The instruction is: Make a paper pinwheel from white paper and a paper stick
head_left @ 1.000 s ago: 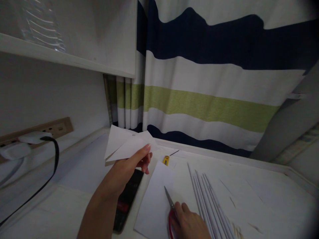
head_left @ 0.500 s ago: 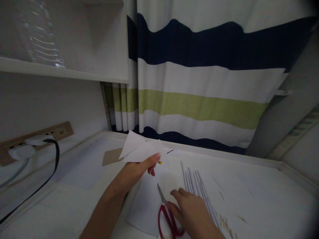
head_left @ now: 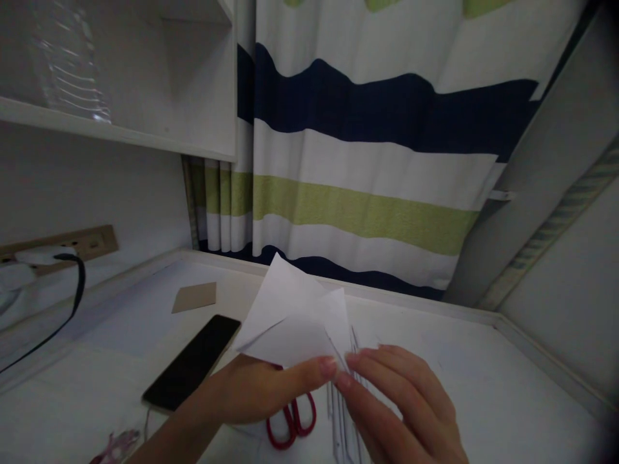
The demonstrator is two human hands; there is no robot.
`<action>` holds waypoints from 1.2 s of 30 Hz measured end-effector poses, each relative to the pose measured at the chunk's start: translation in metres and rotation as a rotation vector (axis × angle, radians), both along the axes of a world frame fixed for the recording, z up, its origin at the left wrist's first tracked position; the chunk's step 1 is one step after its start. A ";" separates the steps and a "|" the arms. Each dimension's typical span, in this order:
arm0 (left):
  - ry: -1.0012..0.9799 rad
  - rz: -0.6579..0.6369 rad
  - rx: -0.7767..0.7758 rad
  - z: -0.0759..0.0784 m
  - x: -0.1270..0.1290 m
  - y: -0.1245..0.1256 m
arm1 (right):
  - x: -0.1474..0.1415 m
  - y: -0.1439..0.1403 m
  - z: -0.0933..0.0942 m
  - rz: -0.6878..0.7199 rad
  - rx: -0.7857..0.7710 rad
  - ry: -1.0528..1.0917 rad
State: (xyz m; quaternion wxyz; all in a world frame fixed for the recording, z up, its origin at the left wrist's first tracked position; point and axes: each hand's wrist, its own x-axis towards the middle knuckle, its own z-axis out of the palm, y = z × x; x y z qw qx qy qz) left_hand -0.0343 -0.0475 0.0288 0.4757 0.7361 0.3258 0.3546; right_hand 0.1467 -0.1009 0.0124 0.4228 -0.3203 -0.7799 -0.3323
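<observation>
above the white counter [head_left: 420, 332], a left hand [head_left: 261, 390] pinches folded white paper [head_left: 294, 316] between thumb and fingers, while a right hand [head_left: 406, 399] pinches its near right edge with the fingertips. the paper extends beyond both hands, one corner pointing toward the striped curtain [head_left: 338, 200], its long axis slanting from there to the right fingertips. red-handled scissors [head_left: 312, 422] lie below; a phone [head_left: 193, 364] rests to the left.
</observation>
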 end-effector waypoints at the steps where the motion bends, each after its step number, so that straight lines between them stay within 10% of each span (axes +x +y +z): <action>1: -0.012 -0.004 -0.005 0.000 0.001 -0.001 | 0.001 -0.001 0.002 0.004 -0.009 -0.011; 10: -0.307 0.147 -0.092 -0.020 0.013 0.012 | -0.007 0.009 -0.007 0.014 0.122 0.081; 17: -0.466 0.264 -0.161 -0.020 0.023 0.015 | -0.012 0.018 -0.009 0.106 -0.065 0.065; 36: -0.395 -0.288 -0.246 -0.020 0.023 0.018 | -0.003 0.017 -0.015 0.087 -0.444 0.490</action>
